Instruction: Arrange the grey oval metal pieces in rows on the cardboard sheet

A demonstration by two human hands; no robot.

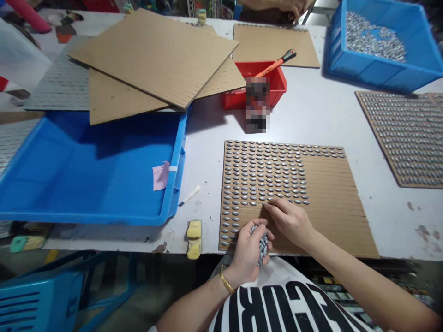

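A cardboard sheet [332, 203] lies in front of me, its left and upper parts covered by rows of small grey, pointed-oval metal pieces [266, 168]. Cupped over the sheet's near edge, my left hand [244, 249] is closed around a handful of loose metal pieces [263, 244]. My right hand [292, 223] is pinched at the lowest part-filled row, its fingertips touching the sheet. A small metal piece shows at those fingertips, partly hidden by them. Bare corrugated lines run across the sheet's right side.
On the left is a blue tray [86, 184] beneath stacked cardboard sheets [155, 55]. A red bin [278, 85] holds an orange-handled tool. Upper right stands a blue crate [374, 69] of metal pieces, beside another filled board [411, 138]. Another person's hands [294, 7] are across the table.
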